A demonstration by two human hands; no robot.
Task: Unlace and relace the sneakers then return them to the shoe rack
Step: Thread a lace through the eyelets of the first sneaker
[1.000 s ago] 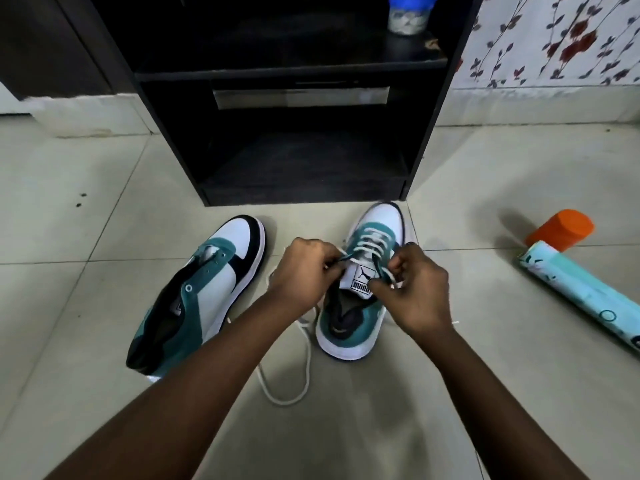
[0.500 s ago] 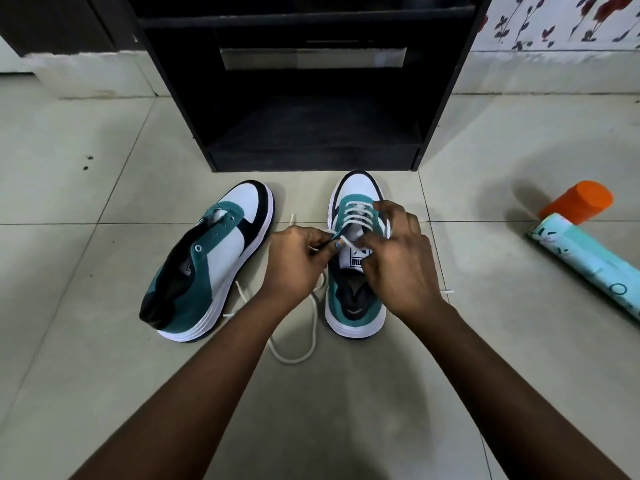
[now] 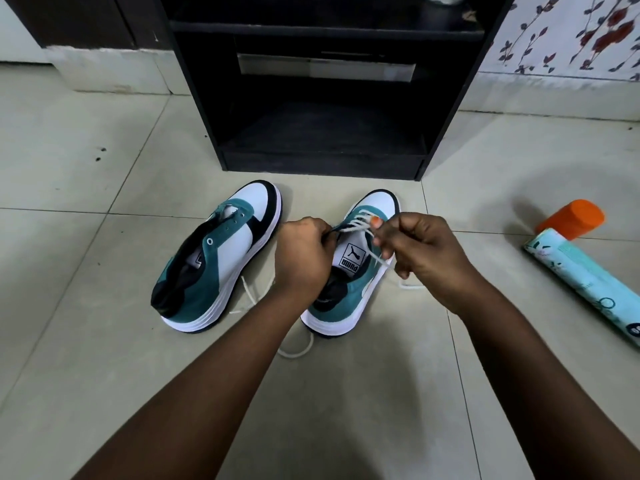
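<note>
Teal-white leather sneaker (image 3: 349, 271) stood on tiled floor (image 3: 104, 341) before black shoe rack (image 3: 325, 140), toe pointed at rack. White lace (image 3: 360, 225) pinched by left hand (image 3: 304, 251) and right hand (image 3: 419, 251). Second sneaker (image 3: 221, 258) laid alongside, toe angled toward rack.

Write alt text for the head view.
Two hands, left hand and right hand, pinch a white lace over the right sneaker on a tiled floor; an unlaced left sneaker lies beside it, before a black shoe rack.

left hand (image 3: 304, 252) hides right sneaker's (image 3: 349, 296) left eyelets and the lace (image 3: 360, 227) end it holds | tube (image 3: 585, 282) cut by right edge | jar (image 3: 441, 0) cut by top edge
</note>
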